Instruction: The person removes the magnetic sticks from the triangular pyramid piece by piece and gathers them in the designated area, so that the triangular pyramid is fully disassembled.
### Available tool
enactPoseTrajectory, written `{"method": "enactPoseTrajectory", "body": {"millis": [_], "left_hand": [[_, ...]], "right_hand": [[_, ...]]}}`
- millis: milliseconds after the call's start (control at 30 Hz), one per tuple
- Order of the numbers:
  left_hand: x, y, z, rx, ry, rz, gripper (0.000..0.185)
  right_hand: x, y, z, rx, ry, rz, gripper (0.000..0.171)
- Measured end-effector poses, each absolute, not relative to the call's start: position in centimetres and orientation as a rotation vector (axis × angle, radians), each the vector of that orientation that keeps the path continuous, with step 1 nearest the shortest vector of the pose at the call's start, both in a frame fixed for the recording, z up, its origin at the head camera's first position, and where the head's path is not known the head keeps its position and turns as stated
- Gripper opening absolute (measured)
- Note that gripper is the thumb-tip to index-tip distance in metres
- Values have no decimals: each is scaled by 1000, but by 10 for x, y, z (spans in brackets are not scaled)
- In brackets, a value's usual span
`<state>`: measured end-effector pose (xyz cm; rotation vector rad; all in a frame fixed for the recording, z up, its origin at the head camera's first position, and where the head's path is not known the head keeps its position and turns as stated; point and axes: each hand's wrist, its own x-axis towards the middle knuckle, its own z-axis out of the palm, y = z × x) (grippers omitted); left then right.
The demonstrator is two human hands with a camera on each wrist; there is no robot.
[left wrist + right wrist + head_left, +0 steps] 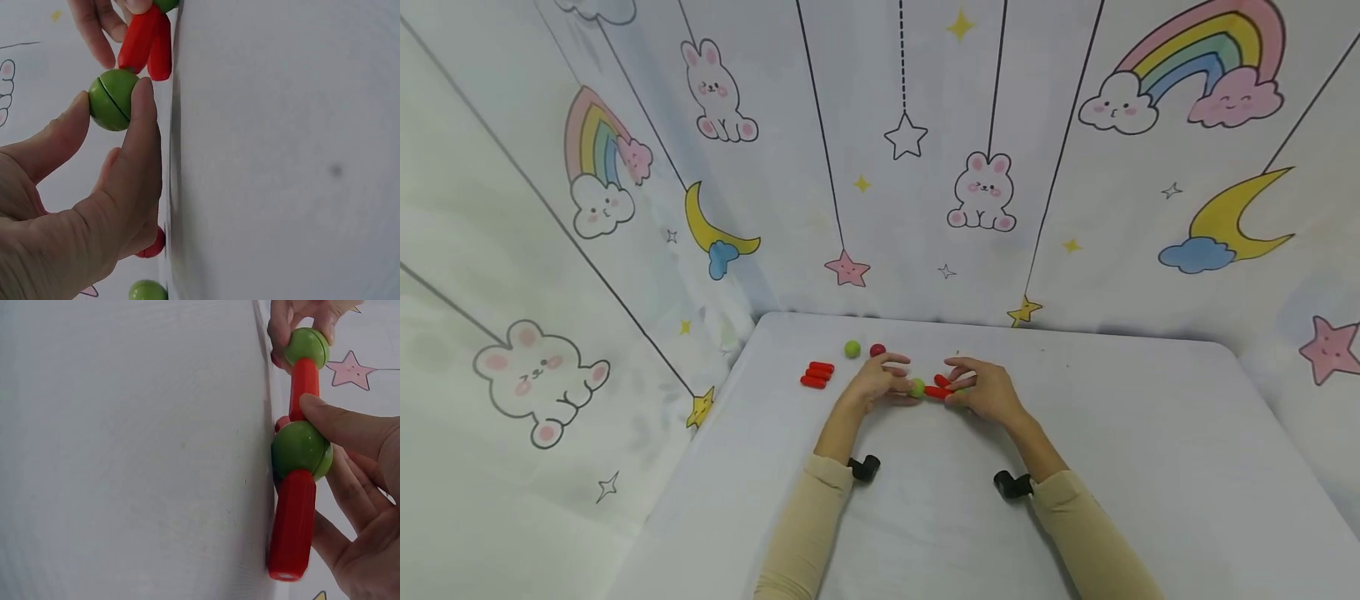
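Both hands are joining pieces: left hand (874, 385) pinches a green ball (113, 99) onto the red rod (304, 380); right hand (989, 392) grips the assembly. Next, likely firm, aligned seating.

In the head view the right hand (988, 392) covers most of the red rods (937, 390) — their joints are too small to read. In the left wrist view, the left hand (81, 206) hides part of a red ball (153, 247), and the frame's bottom edge crops a green ball (148, 291).
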<state>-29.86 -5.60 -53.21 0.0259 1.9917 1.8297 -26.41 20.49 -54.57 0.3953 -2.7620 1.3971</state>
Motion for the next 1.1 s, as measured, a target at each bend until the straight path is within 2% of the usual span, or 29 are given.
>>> {"method": "enactPoseTrajectory", "body": {"millis": [333,700,1100], "left_hand": [[-305,-76,-525,60,1759,2026,65],[-315,-64,-511,105,1913,2014,47],[-335,-56,-504,147,2141,1897,50]], "right_hand": [[-261,212,-539,347,-2789,1400,69],[-265,211,-547,334,-2817,1387,65],[-265,211,-545,321,-2829,1397,60]]}}
